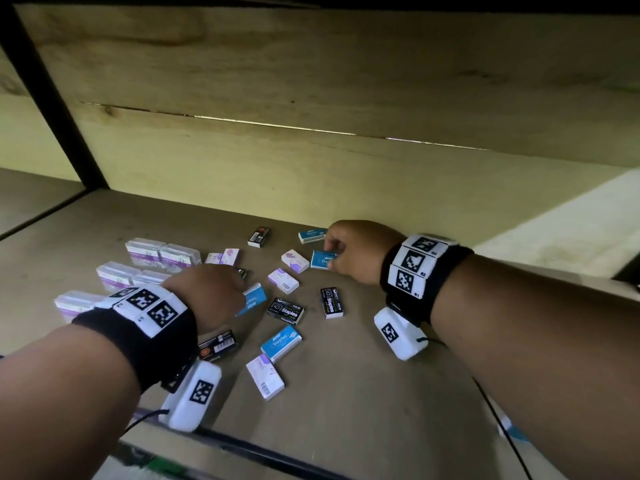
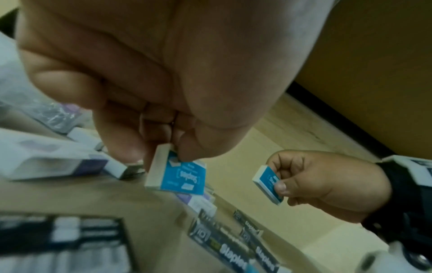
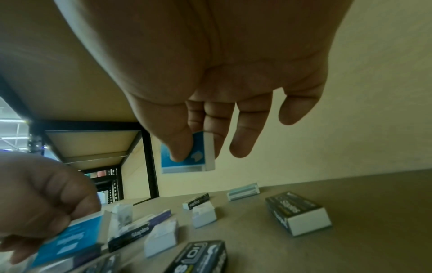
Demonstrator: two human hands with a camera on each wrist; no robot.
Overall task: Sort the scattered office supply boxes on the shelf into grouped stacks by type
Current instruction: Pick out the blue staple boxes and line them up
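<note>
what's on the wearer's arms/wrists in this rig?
Both forearms bare, no sleeves. Each wrist wears a black wristband topped with white tiles printed with black square markers. A rounded white camera pod, also marked, hangs under each wrist, trailing a thin black cable.

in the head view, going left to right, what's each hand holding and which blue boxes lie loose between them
Left hand gripping a blue box → loose blue box nearer the shelf edge → loose blue box at the back → blue box pinched by right hand.

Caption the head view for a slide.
Both hands lift blue staple boxes: left hand pinches one, right hand another, above scattered boxes on the shelf.
</note>
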